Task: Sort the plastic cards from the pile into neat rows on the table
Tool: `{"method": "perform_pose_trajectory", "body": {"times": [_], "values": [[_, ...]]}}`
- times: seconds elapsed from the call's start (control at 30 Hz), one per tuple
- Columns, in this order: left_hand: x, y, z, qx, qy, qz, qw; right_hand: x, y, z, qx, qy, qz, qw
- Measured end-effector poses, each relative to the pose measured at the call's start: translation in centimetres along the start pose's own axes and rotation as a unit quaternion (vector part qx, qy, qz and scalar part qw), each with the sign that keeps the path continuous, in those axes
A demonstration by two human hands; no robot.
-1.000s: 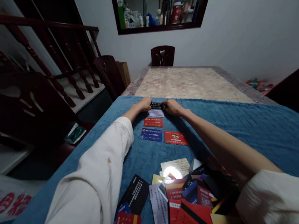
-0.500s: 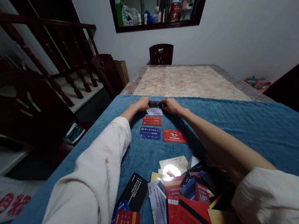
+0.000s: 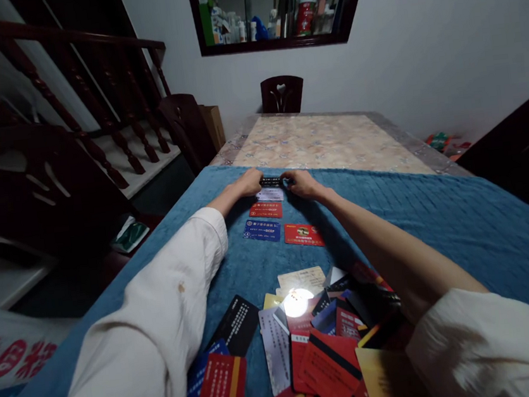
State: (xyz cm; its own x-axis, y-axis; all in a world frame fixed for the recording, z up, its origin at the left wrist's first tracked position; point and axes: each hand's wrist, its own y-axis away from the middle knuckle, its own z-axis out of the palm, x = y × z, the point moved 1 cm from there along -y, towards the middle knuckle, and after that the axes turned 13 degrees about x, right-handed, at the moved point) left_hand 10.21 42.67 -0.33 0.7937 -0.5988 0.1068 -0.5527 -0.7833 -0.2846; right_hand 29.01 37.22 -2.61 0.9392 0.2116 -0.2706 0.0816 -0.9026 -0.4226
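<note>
The black card [image 3: 271, 182] lies between your hands, just beyond the pale card [image 3: 270, 194]. Your left hand [image 3: 249, 182] meets its left end, your right hand [image 3: 301, 183] its right; whether either bunched set of fingers pinches it, I cannot tell.

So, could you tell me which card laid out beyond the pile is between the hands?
The black card, farthest out, with the left hand and right hand at its ends; no other there is black.
</note>
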Motion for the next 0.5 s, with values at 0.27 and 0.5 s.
{"method": "perform_pose_trajectory", "body": {"times": [0.27,0.5], "values": [[1.0,2.1,-1.5,0.037,0.013,0.018,0.999,0.0,1.7,-1.9,0.037,-0.027,-0.028,0.999],[3.5,5.6,-3.3,0.066,0.021,0.097,0.993,-0.8,4.7,-4.3,0.072,-0.051,-0.074,0.993]]}}
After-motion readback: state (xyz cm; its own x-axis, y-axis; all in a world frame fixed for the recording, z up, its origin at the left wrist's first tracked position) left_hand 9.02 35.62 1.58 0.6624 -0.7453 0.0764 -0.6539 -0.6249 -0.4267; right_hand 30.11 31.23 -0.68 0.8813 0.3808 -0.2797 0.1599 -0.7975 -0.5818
